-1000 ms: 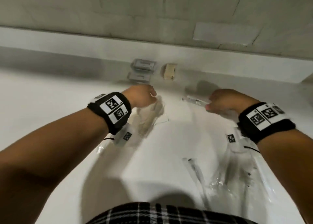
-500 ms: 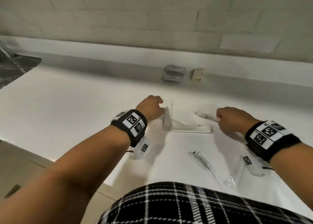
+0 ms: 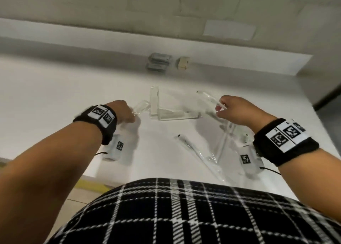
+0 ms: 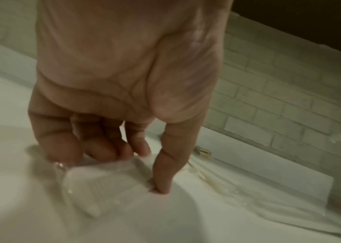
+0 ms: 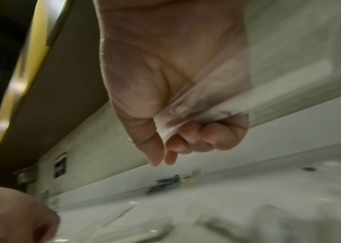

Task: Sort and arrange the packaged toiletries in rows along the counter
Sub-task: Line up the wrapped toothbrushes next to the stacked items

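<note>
The counter [image 3: 55, 96] looks smooth, matt white. Clear, glossy plastic wrappers [image 3: 173, 112] crinkle at mid-frame, and another such packet [image 4: 100, 185] shows a white, finely dotted pad inside. Upper centre, the small boxes [image 3: 158, 61] seem grey card. The wall tiles [image 4: 269, 85] are matt; the checked garment [image 3: 184, 212] is woven cloth.

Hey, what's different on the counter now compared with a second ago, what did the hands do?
The left hand has set down the packets it carried; two now lie in an L mid-counter, and its grip has shifted to a small clear packet left of them. The right hand still pinches its long clear packet. The grey boxes and beige box by the wall stayed put.
</note>
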